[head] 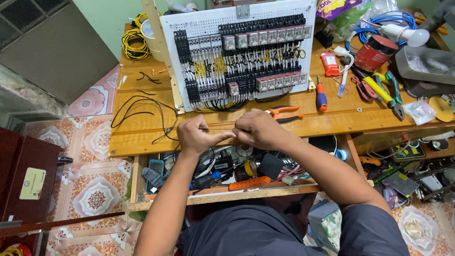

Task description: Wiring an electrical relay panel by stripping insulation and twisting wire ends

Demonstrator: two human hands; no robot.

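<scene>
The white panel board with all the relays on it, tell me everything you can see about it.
The white panel board is a perforated sheet, seemingly metal or plastic, propped tilted at the back of the wooden workbench. Rows of black terminal blocks and clear relay modules, some with red bases, cross it, joined by black and yellow wires. A bundle of black wires loops out along its lower edge. A metal bracket sits at its top edge. Neither the left hand nor the right hand touches it; both are just in front.

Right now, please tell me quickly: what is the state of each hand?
Left hand: closed in a fist; what it pinches cannot be told.
Right hand: closed, fingers curled, touching the left; what it holds cannot be told.
</scene>
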